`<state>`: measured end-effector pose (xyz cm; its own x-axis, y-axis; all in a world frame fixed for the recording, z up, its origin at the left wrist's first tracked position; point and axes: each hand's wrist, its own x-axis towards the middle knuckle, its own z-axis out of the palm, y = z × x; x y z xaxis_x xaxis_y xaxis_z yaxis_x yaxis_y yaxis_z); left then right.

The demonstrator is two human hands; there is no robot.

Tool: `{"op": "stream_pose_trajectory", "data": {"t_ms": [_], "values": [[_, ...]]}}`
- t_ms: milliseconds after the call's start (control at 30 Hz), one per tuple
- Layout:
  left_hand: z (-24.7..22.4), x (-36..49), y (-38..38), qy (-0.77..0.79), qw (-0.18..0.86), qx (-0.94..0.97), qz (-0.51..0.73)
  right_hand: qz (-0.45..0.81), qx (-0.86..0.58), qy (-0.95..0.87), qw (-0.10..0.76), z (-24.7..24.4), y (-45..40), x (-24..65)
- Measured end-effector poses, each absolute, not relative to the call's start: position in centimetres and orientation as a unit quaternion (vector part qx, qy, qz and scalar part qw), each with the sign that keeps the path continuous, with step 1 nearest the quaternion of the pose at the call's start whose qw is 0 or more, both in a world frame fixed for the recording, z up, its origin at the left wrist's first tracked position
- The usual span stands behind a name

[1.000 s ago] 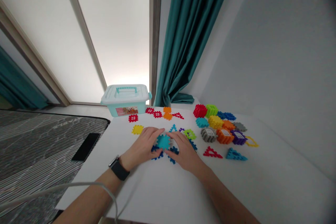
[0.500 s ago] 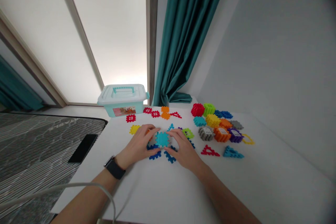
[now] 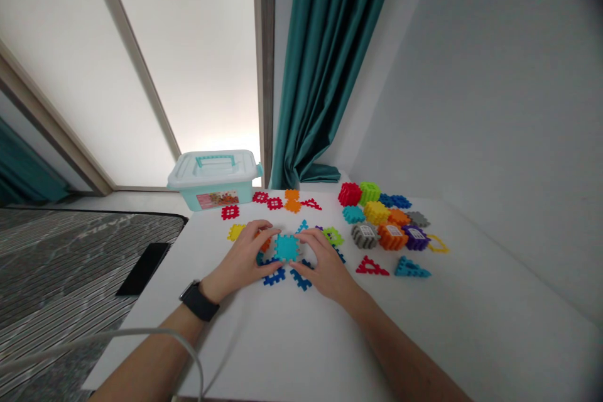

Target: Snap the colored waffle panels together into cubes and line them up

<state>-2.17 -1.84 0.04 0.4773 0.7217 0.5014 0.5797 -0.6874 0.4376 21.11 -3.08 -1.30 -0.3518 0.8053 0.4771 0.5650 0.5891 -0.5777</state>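
Left hand (image 3: 242,257) and right hand (image 3: 325,260) are cupping a teal waffle-block piece (image 3: 287,247) near the middle of the white table (image 3: 292,339), fingers curled and tips pressing on its opposite toothed edges. The plastic is looking light and stiff; those ridged edges are likely the surest place to take hold, since the flatter face may slip. Two blue lattice pieces (image 3: 274,275) are lying at 6 o'clock — just clear of it — while an orange piece (image 3: 264,242) is sitting half-hidden by the left fingers at 9 o'clock. Multicoloured cubes (image 3: 384,217) are clustering at 2 o'clock; a lidded aqua storage box (image 3: 214,179) is standing at 11 o'clock.
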Motion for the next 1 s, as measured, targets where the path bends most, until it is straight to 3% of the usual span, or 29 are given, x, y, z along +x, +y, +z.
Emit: {"op": "stream_pose_trajectory", "data": {"t_ms": [433, 800, 1000], "values": [[-0.2, -2.7, -1.6, 0.367, 0.111, 0.851, 0.359, 0.167, -0.427, -0.806, 0.374, -1.2, -3.0, 21.1], [0.8, -2.2, -1.9, 0.383, 0.21, 0.822, 0.364, 0.032, -0.377, -0.826, 0.418, -0.9, -3.3, 21.8], [0.9, -2.1, -1.8, 0.362, 0.26, 0.822, 0.356, 0.082, -0.374, -0.805, 0.454, -0.5, -3.3, 21.4]]}}
